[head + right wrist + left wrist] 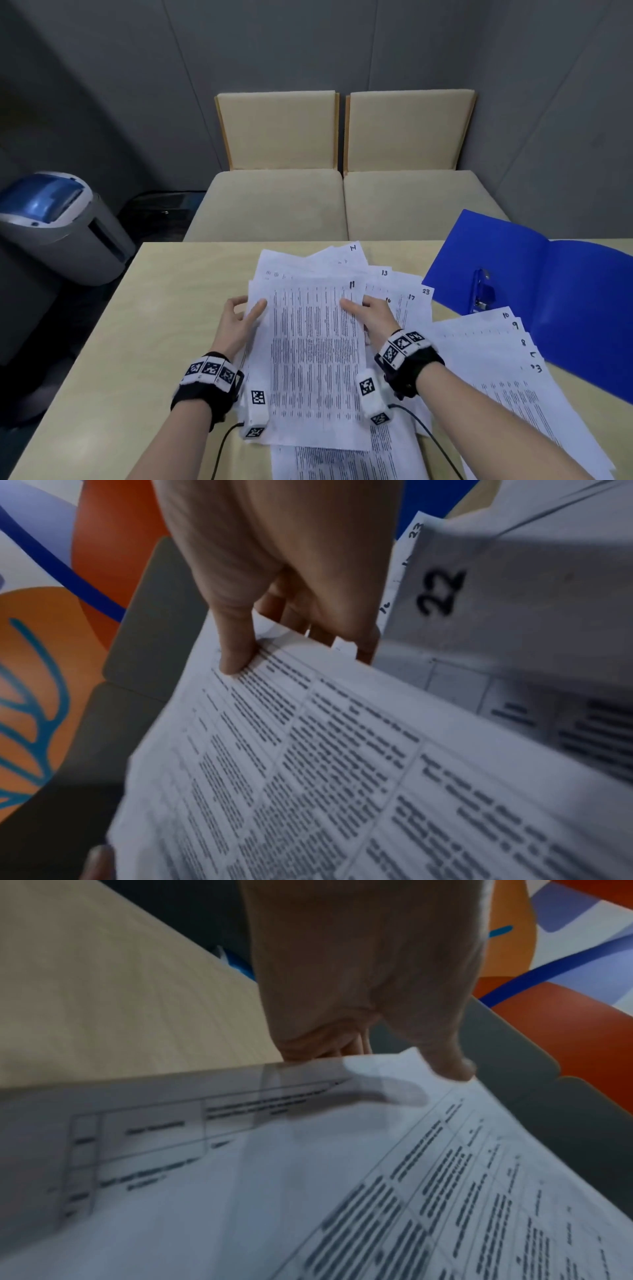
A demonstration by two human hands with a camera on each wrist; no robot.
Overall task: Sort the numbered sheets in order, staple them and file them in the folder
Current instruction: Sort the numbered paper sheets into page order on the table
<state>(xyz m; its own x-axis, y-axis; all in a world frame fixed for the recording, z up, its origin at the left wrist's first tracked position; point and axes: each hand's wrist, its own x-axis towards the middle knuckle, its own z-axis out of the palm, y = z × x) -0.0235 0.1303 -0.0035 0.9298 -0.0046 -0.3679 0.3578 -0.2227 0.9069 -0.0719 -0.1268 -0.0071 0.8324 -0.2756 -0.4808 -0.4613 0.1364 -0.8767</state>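
While both hands pinch white printed sheet marked 11 (pixel 315 359) over the loose pile, left hand (pixel 236 322) and right hand (pixel 371 317) thumbs on top, open blue plastic folder (pixel 565 308) right on beige wooden table (pixel 137 342), holding sheets numbered 10, 9, 8 (pixel 493 346), pile corners read 14, 13, 17, 23.

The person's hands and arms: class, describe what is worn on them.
Both forearms are bare, with no sleeves. The left hand and right hand each have a black wrist strap ringed with white blocks bearing black-and-white square codes. A thin black cable trails from each.
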